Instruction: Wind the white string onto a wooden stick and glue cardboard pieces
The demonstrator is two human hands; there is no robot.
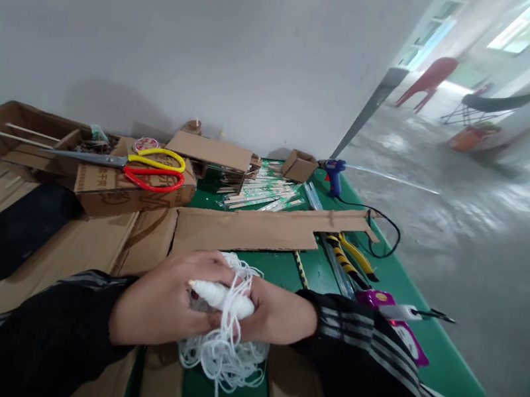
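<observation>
Bending inward over one green table (456, 390), two arms in black sleeves (59, 320) come from the lower corners and meet near the table's front edge. One long cardboard strip (260, 228) lies just beyond the hands, and one dark tablet (13, 232) rests on cardboard at the left. One left hand (163, 300) curves round from its side, knuckles outward, fingers over the top and thumb underneath, pinching the wound part of the white string (232, 361). One right hand (280, 311) comes level from the opposite side, closed on the same bundle, its fingertips partly covered by loops. The string sits between both hands, one bundle, its loose coils spilling down toward the table. One pair of scissors (124, 163), with one yellow and one red handle, lies across a cardboard box (129, 197). One pair of pliers (346, 258) and one blue glue gun (333, 176) lie at the right. Flat sticks (266, 189), too many to count, fan out behind the strip; two thin rods (27, 139) stick out at far left.
</observation>
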